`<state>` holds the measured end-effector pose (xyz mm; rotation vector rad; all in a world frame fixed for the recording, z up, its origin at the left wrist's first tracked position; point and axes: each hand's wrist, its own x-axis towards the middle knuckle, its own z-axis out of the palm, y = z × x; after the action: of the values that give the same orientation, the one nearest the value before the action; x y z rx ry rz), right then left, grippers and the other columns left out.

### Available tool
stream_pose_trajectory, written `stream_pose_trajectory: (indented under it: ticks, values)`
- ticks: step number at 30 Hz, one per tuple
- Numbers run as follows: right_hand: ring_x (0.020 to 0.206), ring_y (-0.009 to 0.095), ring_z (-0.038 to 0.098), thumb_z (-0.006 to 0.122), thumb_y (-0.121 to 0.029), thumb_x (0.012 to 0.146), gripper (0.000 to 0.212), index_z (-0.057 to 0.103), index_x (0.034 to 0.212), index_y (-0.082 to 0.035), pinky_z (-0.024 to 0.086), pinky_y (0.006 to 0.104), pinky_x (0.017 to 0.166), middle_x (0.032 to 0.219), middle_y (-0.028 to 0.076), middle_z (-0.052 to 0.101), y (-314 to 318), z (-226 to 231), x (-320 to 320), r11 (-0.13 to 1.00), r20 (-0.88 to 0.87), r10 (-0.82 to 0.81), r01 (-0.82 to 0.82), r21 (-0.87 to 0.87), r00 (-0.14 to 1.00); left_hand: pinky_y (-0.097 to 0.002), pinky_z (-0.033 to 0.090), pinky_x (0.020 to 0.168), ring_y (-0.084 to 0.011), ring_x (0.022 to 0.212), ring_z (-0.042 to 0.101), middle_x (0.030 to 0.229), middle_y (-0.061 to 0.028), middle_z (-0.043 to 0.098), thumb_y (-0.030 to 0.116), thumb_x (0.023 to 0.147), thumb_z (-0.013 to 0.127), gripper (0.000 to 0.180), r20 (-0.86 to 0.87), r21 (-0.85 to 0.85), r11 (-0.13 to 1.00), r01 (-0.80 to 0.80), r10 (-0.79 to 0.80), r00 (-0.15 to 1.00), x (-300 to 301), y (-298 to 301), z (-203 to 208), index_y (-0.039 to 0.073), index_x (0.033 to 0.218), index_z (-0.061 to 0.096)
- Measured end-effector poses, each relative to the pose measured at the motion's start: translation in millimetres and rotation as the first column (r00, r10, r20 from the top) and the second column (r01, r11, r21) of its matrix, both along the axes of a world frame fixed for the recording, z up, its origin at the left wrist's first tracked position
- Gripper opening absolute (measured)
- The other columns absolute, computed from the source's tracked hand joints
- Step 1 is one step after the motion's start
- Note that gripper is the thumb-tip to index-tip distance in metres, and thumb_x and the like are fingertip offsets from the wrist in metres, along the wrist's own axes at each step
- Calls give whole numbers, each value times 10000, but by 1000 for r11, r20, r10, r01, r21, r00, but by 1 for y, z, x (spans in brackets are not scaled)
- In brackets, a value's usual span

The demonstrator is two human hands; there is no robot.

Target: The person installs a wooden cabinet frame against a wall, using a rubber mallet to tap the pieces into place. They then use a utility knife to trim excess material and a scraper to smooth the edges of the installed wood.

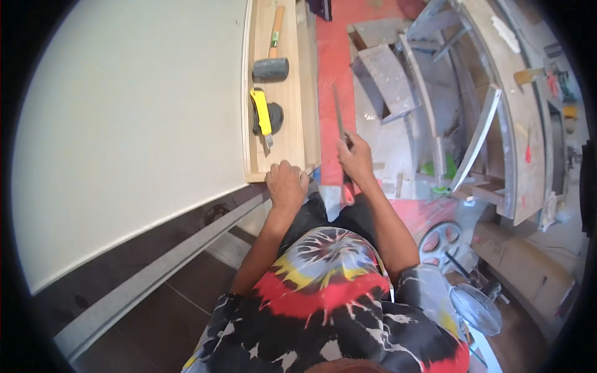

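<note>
My left hand (pixel 286 184) is closed over the near end of a pale wooden board (pixel 288 140), fingers on top and thumb at its right. My right hand (pixel 356 156) is wrapped round the handle of a tool with a long, narrow grey blade (pixel 337 107); it points away from me, and its exact kind is unclear. Below that hand, by my legs, show a red and black piece (pixel 349 194) and a pale pointed piece (pixel 332 202), both partly hidden. On the board lie a yellow utility knife (pixel 261 112), a dark round object (pixel 277 116) and a rubber mallet (pixel 271 69).
A large white panel (pixel 137 112) borders the board on the left. To the right are red floor covering (pixel 334 59), a wooden box-like piece (pixel 388 81) and a worn wooden frame (pixel 497 137). A fan (pixel 476 309) and a cardboard box (pixel 525 267) stand lower right.
</note>
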<state>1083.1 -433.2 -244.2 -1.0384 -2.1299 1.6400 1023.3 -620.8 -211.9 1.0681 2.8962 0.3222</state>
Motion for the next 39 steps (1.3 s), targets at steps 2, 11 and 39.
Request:
stream_pose_trajectory:
  ticks: [2, 11, 39]
  values:
    - [794, 364, 680, 620, -216, 867, 390, 648, 1186, 7, 516, 436, 719, 874, 240, 683, 9, 27, -51, 995, 19, 45, -46, 85, 999, -483, 441, 746, -348, 867, 555, 857, -144, 576, 251, 795, 700, 195, 20, 7, 1000, -8, 8, 1000, 0, 1, -2, 57, 793, 717]
    - [593, 262, 686, 619, -215, 856, 321, 664, 1046, 40, 547, 397, 631, 725, 147, 693, 84, -8, -307, 903, -135, 168, -97, 419, 977, -483, 443, 807, -335, 884, 545, 866, -131, 559, 195, 797, 672, 138, 29, 84, 985, -151, 149, 988, 6, 4, -11, 57, 798, 667]
    - [834, 315, 686, 640, -124, 913, 160, 695, 1018, -17, 548, 392, 743, 926, 168, 692, 98, 54, -335, -13, -56, 997, -843, 538, -51, -542, 405, 1098, -396, 1318, 449, 1413, -279, 397, 237, 1017, 491, 589, 690, -492, -857, 154, -275, 670, 23, 90, -18, -106, 1407, 214]
